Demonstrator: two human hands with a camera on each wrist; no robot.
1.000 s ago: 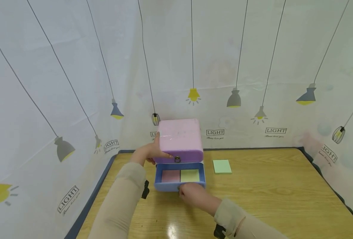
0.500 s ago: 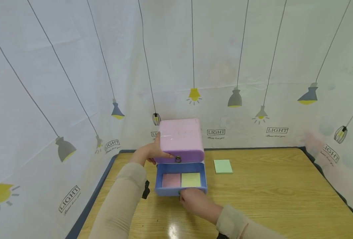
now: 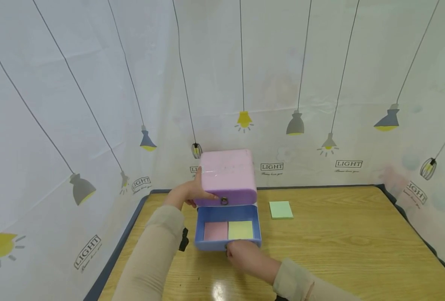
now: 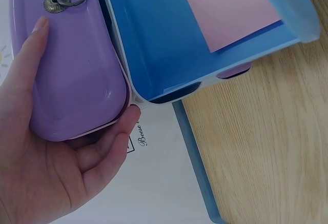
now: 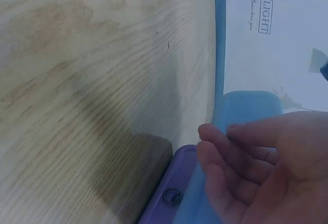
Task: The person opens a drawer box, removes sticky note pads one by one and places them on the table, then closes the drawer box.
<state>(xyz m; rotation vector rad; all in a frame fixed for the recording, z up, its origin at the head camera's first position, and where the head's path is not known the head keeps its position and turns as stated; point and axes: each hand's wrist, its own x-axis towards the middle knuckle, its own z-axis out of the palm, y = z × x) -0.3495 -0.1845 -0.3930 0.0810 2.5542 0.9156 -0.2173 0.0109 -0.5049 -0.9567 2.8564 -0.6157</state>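
A pale backdrop (image 3: 207, 83), printed with hanging lamps and the word LIGHT, rises around your table (image 3: 339, 246), whose wood-grain top has a dark border along its left, right and far edges. Near the far edge, closer to the far left corner than the far right one, stands a storage box (image 3: 228, 169) with a pink top and a purple upper front. Below that front, a blue drawer (image 3: 210, 246) juts toward the table's near edge; part of a purple lower front (image 5: 179, 172) shows beneath it. Your left hand (image 3: 190, 190) grips the box's left front corner, thumb across the purple upper front, the other fingers bent round the side. Your right hand (image 3: 246, 257) is at the middle of the blue drawer's front, its fingers curled and grasping the drawer there; the exact spot they hold is hidden. Inside the drawer, a pink paper pad (image 3: 215, 231) lies on the left, with a yellow paper pad (image 3: 240, 230) just beside it on the right. A green paper pad (image 3: 281, 210) lies on the table, right of the box, near the far edge. Smallest is a metal ring pull (image 3: 224, 201) on the upper front, just beside your left thumb's tip.
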